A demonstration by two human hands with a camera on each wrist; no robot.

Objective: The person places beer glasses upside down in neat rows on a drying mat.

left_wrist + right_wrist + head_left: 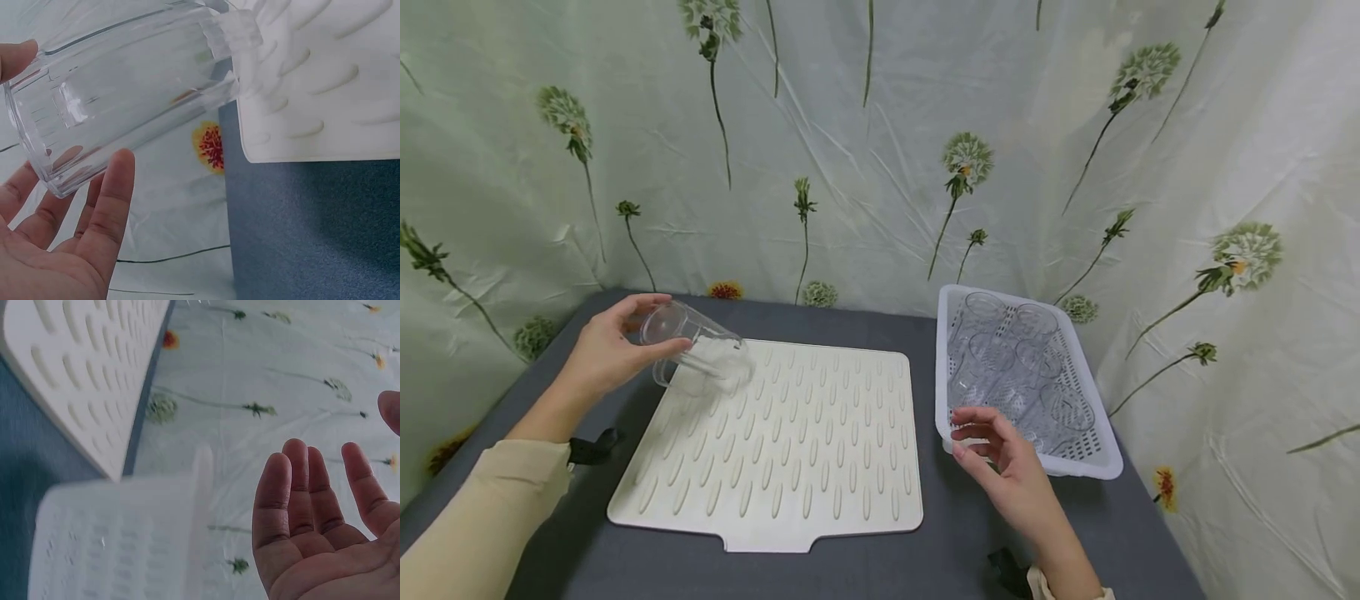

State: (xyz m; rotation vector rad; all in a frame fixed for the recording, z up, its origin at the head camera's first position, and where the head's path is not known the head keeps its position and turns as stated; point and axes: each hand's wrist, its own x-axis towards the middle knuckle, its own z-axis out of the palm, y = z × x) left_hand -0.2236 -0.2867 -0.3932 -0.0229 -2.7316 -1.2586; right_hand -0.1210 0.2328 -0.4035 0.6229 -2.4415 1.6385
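Note:
My left hand grips a tall clear drinking glass by one end, thumb on one side and fingers on the other. In the head view the glass tilts over the far left corner of a white ridged drying mat. Another clear curved edge shows just below it, but what it belongs to is hard to tell. My right hand hovers at the near left corner of a white perforated basket, fingers loosely bent and holding nothing. Several clear glasses stand inside that basket.
A dark grey cloth covers the table under the mat and the basket. Behind and on both sides hangs a pale curtain with a dandelion print. The basket's raised rim stands right of the mat.

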